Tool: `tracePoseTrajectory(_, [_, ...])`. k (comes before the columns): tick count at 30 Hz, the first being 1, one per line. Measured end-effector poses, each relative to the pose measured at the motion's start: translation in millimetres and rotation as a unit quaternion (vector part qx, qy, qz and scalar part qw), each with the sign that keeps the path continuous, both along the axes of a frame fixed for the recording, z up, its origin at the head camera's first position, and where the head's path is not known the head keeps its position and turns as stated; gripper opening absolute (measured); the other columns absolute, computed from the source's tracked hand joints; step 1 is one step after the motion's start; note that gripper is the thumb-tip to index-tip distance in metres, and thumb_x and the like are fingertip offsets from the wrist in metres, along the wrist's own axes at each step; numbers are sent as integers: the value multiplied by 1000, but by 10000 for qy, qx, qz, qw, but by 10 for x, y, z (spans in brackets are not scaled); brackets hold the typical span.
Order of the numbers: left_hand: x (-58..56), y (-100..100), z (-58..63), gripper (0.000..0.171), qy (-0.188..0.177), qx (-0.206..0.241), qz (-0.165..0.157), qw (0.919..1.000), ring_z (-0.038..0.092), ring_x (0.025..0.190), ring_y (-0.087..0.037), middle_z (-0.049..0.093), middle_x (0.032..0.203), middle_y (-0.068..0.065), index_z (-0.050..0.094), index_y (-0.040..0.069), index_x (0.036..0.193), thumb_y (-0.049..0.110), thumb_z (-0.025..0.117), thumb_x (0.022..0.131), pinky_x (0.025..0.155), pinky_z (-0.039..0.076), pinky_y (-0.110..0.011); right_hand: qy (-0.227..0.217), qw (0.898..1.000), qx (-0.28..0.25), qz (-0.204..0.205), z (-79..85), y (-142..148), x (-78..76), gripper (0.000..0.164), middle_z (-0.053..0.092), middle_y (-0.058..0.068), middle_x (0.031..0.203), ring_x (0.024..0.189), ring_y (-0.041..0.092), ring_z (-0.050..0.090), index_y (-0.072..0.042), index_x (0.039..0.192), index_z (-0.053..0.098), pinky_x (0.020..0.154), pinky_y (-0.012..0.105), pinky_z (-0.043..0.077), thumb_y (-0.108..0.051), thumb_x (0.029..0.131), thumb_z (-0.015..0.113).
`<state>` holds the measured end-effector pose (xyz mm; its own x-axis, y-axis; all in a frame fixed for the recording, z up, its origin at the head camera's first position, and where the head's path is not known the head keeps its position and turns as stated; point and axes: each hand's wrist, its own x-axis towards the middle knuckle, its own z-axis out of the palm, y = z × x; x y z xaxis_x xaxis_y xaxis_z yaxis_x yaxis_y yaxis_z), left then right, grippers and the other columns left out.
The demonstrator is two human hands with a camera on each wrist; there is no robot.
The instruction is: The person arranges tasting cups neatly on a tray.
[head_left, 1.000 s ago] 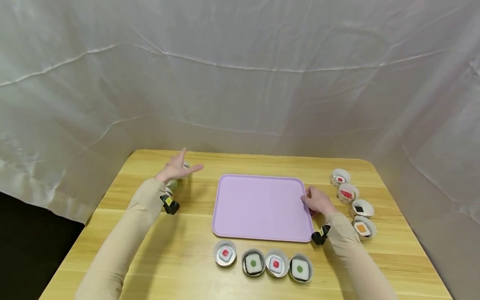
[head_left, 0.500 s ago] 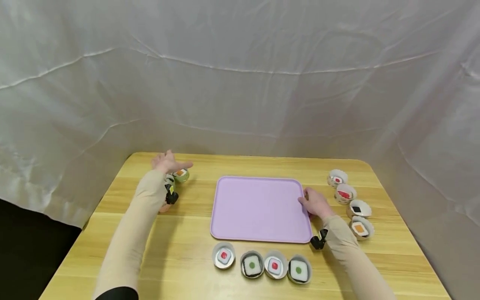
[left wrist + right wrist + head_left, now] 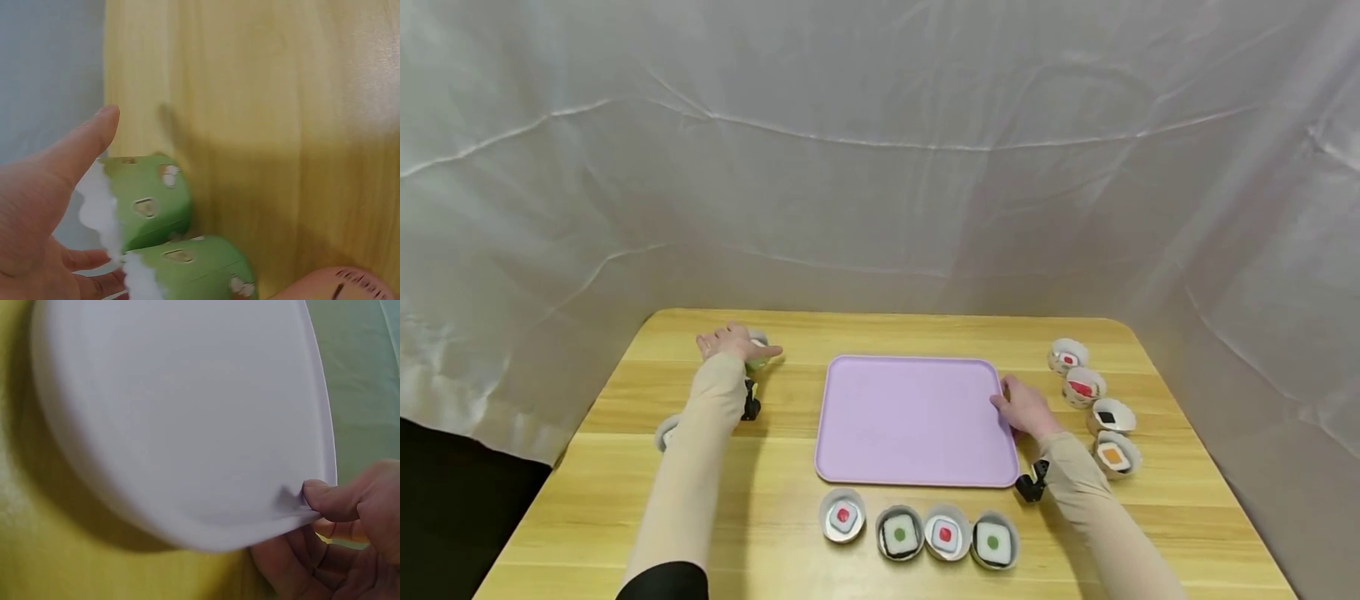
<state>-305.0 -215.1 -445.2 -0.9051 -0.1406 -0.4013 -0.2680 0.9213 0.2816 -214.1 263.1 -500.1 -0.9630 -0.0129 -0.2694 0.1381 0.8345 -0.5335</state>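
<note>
My left hand [image 3: 736, 342] is over the paper cups at the table's back left, thumb stretched out to the right. In the left wrist view the thumb lies above a green paper cup [image 3: 156, 203] with a white wavy rim; the other fingers reach past the rims on the far side. A second green paper cup [image 3: 194, 269] stands against the first, and a pink paper cup [image 3: 344, 286] shows at the bottom edge. My right hand [image 3: 1026, 407] pinches the right rim of the lilac tray [image 3: 913, 421], thumb on top and fingers underneath in the right wrist view.
Along the tray's near side stand several paper cups [image 3: 900, 533] holding square sushi-like pieces. More such cups [image 3: 1084, 387] line the right side. Another cup [image 3: 667, 433] shows left of my left forearm. A pale curtain [image 3: 880, 208] hangs behind the wooden table [image 3: 790, 542].
My left hand has moved left and come down over the green cups, its forearm shifting so a cup shows on its left. The right hand keeps its hold on the tray.
</note>
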Motion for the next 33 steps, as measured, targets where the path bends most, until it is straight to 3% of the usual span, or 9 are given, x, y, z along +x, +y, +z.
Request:
tracePoseTrajectory(8, [-43,64,-147,117,10,-241,50,9997,7,149,-59,14,158,-43,4,-15,153,63,62,89,125,-3,-65,55,9998,187,-44,21,-23,25,26,64,21,91,66,23,63,2,116,48,55,30,52,-20,103,52])
tracePoseTrajectory(21, [-65,90,-227,110,-107,-282,292,9991,5,151,-57,14,160,-39,1,-12,155,55,62,92,127,-3,-62,129,9990,418,-14,13,-42,42,29,64,22,93,72,26,63,4,120,48,59,33,52,-20,103,52])
tracePoseTrajectory(33, [-79,39,-299,102,95,-368,373,9986,17,148,-56,27,155,-39,15,-15,152,50,66,92,127,6,-61,-8,9994,336,-29,14,-81,19,30,63,21,89,62,23,62,3,122,46,52,29,52,-21,104,50])
